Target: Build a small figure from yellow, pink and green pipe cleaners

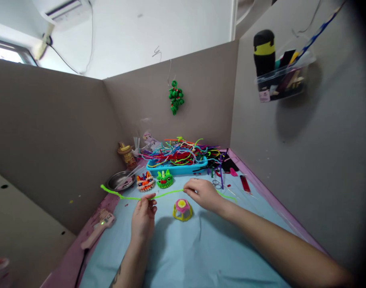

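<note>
A long lime-green pipe cleaner [167, 193] stretches between my two hands above the table. My left hand [144, 214] pinches it near the left part, and a fluffy end sticks out to the left. With closed fingertips my right hand [201, 193] grips it further right; its tail shows behind my wrist. Just below and between the hands stands a small dome-shaped frame [182, 211] with yellow legs and a pink and yellow top. Beyond my left hand sit an orange animal-head figure [145, 182] and a green one [165, 179], both made of fuzzy stems.
A blue tray [177, 170] heaped with colourful pipe cleaners stands at the back. A metal bowl [121, 181] and a glue gun [99, 230] lie left. Scissors [216, 184] and a red-handled tool [244, 183] lie right. Grey partitions [183, 124] enclose the table.
</note>
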`<state>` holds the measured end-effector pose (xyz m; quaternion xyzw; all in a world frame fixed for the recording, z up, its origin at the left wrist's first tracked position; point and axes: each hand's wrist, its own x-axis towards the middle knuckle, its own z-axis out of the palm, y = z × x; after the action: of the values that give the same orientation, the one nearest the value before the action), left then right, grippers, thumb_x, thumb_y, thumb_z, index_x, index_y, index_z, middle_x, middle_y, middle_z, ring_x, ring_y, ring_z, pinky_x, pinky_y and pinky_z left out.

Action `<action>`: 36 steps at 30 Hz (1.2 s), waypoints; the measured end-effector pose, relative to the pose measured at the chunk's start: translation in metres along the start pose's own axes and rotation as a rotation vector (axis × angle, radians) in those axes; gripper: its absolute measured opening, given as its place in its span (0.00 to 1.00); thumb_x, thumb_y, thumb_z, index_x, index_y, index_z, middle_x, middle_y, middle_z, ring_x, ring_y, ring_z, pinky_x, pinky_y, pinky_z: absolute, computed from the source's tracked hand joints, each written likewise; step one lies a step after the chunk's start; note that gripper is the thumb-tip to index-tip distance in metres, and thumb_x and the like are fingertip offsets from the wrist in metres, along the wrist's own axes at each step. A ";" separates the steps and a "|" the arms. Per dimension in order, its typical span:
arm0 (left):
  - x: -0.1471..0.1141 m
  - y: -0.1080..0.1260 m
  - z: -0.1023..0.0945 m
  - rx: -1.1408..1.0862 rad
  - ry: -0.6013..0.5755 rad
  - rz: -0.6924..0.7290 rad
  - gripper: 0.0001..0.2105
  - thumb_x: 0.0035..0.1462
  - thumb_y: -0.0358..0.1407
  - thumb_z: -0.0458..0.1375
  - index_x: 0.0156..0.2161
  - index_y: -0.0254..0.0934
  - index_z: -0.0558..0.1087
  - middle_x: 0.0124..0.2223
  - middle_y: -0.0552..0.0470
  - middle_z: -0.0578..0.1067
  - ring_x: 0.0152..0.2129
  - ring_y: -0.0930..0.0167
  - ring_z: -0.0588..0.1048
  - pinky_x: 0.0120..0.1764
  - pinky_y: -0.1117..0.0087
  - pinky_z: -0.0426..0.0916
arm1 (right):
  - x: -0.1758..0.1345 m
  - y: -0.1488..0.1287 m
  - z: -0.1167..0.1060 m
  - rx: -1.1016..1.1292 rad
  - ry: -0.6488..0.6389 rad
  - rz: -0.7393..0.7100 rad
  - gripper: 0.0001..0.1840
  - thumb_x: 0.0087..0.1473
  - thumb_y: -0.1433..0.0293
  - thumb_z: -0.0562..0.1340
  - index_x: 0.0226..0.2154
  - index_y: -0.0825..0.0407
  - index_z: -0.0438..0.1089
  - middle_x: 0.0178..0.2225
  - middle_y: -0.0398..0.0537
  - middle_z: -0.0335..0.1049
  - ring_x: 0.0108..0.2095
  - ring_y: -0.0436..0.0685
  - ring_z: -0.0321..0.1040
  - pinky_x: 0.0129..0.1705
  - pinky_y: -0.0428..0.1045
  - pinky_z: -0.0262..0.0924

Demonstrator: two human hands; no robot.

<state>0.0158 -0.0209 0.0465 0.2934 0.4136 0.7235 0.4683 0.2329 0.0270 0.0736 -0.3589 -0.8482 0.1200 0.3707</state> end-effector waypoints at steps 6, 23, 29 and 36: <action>0.001 0.002 0.004 -0.102 0.028 -0.012 0.12 0.41 0.39 0.63 0.28 0.31 0.74 0.24 0.53 0.67 0.20 0.79 0.62 0.19 0.80 0.57 | -0.001 0.001 0.002 -0.029 0.106 -0.111 0.09 0.53 0.72 0.55 0.27 0.51 0.70 0.25 0.45 0.69 0.28 0.50 0.63 0.32 0.44 0.53; 0.000 0.004 0.004 -0.153 0.024 0.037 0.12 0.42 0.37 0.64 0.33 0.34 0.73 0.36 0.52 0.71 0.23 0.80 0.65 0.21 0.81 0.60 | 0.002 0.003 -0.001 0.038 0.214 -0.078 0.06 0.52 0.69 0.59 0.27 0.51 0.70 0.27 0.45 0.68 0.32 0.52 0.64 0.38 0.47 0.56; 0.014 0.011 -0.016 -0.134 0.084 0.110 0.13 0.39 0.37 0.66 0.32 0.34 0.72 0.34 0.54 0.71 0.22 0.81 0.66 0.20 0.82 0.61 | 0.001 0.011 0.002 -0.031 0.204 0.011 0.06 0.53 0.71 0.57 0.28 0.50 0.69 0.29 0.45 0.66 0.33 0.52 0.63 0.37 0.47 0.55; 0.019 0.013 -0.024 -0.135 0.116 0.062 0.17 0.33 0.30 0.69 0.33 0.35 0.72 0.34 0.53 0.74 0.26 0.79 0.72 0.29 0.80 0.68 | 0.002 0.016 0.005 -0.105 0.177 0.074 0.06 0.53 0.71 0.57 0.28 0.50 0.69 0.28 0.44 0.67 0.32 0.52 0.63 0.36 0.47 0.54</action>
<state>-0.0168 -0.0144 0.0474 0.2317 0.3810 0.7797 0.4397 0.2367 0.0399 0.0634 -0.4181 -0.8033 0.0569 0.4203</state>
